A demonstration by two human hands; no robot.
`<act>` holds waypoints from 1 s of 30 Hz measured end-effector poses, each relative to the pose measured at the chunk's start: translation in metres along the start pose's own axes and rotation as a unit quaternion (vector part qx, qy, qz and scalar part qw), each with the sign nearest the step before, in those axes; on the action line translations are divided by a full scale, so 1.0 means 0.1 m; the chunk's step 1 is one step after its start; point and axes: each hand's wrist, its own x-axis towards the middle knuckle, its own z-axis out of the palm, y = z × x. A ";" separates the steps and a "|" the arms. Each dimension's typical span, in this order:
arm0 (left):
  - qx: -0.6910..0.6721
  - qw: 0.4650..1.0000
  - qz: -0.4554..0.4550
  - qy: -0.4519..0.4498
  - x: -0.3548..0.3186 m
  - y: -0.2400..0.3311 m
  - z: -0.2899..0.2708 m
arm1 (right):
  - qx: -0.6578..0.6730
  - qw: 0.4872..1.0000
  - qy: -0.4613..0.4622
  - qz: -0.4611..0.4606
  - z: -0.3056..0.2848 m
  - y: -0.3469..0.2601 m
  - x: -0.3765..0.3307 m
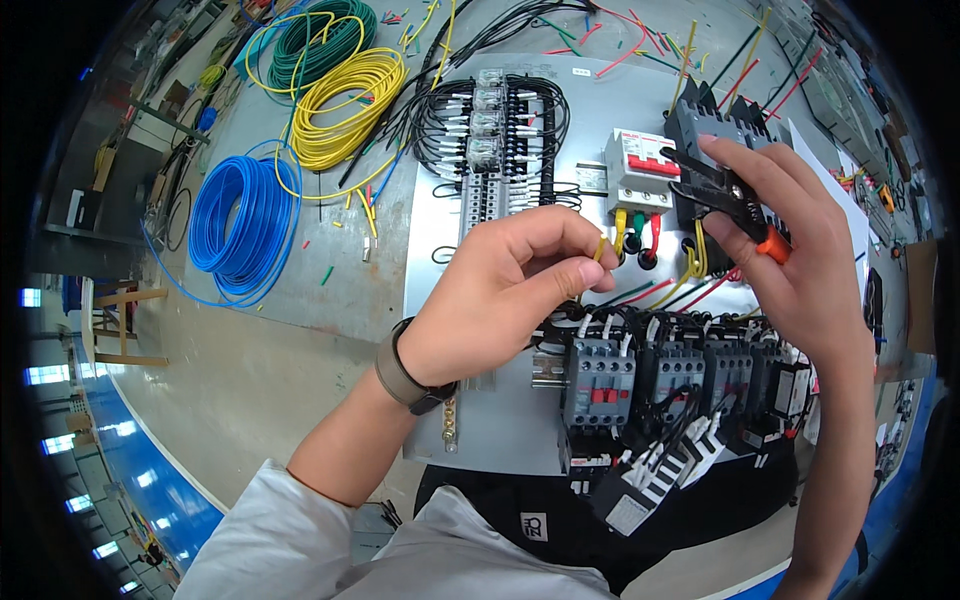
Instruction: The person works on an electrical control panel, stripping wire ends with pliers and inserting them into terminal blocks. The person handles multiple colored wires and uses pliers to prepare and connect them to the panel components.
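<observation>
My left hand (500,290) is closed in a pinch on a thin yellow wire (600,248), whose short end stands up from the fingertips. Wire strippers (735,198) with black jaws and an orange-tipped handle lie in my right hand (805,235), their jaws spread and pointing left. Behind those jaws is a white circuit breaker (643,165) with a red switch, and yellow, green and red wires come out of its lower side. A dark grey breaker block (715,125) stands beside it, partly hidden by my right hand. Contactors (600,385) sit in a row below my hands.
A grey metal mounting panel (490,430) carries the parts, including relays with terminals (487,130) and black wiring. Coils of blue wire (240,230), yellow wire (345,110) and green wire (318,45) lie at the left. Wire scraps are scattered across the table (380,280).
</observation>
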 end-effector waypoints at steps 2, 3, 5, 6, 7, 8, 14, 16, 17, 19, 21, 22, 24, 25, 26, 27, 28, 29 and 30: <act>-0.024 1.000 -0.014 0.010 0.00 0.01 -0.01 | 0.011 0.999 -0.034 -0.001 -0.03 0.02 0.09; -0.035 0.999 -0.022 0.015 0.00 0.00 -0.02 | 0.018 0.999 -0.051 -0.002 -0.03 0.03 0.13; -0.036 0.999 -0.009 0.012 0.00 -0.02 -0.03 | 0.021 0.995 -0.093 -0.008 -0.06 0.06 0.24; -0.036 0.999 -0.008 0.016 0.00 -0.01 -0.02 | 0.050 0.993 -0.109 -0.004 -0.06 0.07 0.31; -0.035 0.999 -0.008 0.023 -0.01 0.00 -0.03 | 0.078 0.989 -0.124 -0.014 -0.03 0.11 0.37; -0.049 0.998 -0.014 0.027 -0.01 -0.01 -0.04 | 0.105 0.985 -0.138 -0.024 0.00 0.16 0.43; -0.075 0.995 -0.049 0.044 0.00 -0.01 -0.05 | 0.005 0.974 -0.173 -0.149 0.05 0.07 0.57; -0.076 0.994 -0.063 0.037 0.01 0.01 -0.05 | -0.026 0.972 -0.166 -0.161 0.05 0.04 0.57; -0.082 0.994 -0.060 0.031 0.02 0.01 -0.05 | -0.044 0.972 -0.163 -0.164 0.04 0.02 0.55; -0.088 0.994 -0.057 0.033 0.02 0.00 -0.06 | -0.061 0.972 -0.159 -0.162 0.06 -0.02 0.55; -0.099 0.992 -0.062 0.045 -0.01 -0.01 -0.10 | -0.067 0.972 -0.153 -0.166 0.14 -0.06 0.58; -0.107 0.991 -0.062 0.045 -0.02 0.00 -0.11 | -0.069 0.972 -0.154 -0.164 0.15 -0.08 0.58; -0.114 0.989 -0.073 0.053 -0.03 0.00 -0.11 | -0.082 0.972 -0.151 -0.163 0.15 -0.13 0.58; -0.120 0.988 -0.078 0.049 -0.01 0.00 -0.10 | -0.094 0.972 -0.150 -0.156 0.12 -0.16 0.56; -0.123 0.988 -0.079 0.044 0.00 0.01 -0.09 | -0.102 0.972 -0.150 -0.152 0.10 -0.18 0.55; -0.125 0.988 -0.080 0.038 0.01 0.01 -0.08 | -0.109 0.972 -0.149 -0.148 0.07 -0.20 0.53; -0.125 0.988 -0.083 0.039 0.01 0.01 -0.09 | -0.110 0.972 -0.148 -0.148 0.08 -0.20 0.53; -0.122 0.988 -0.082 0.040 0.01 0.02 -0.08 | -0.111 0.971 -0.151 -0.146 0.09 -0.20 0.53; -0.118 0.989 -0.082 0.041 0.01 0.04 -0.08 | -0.113 0.971 -0.153 -0.144 0.09 -0.20 0.52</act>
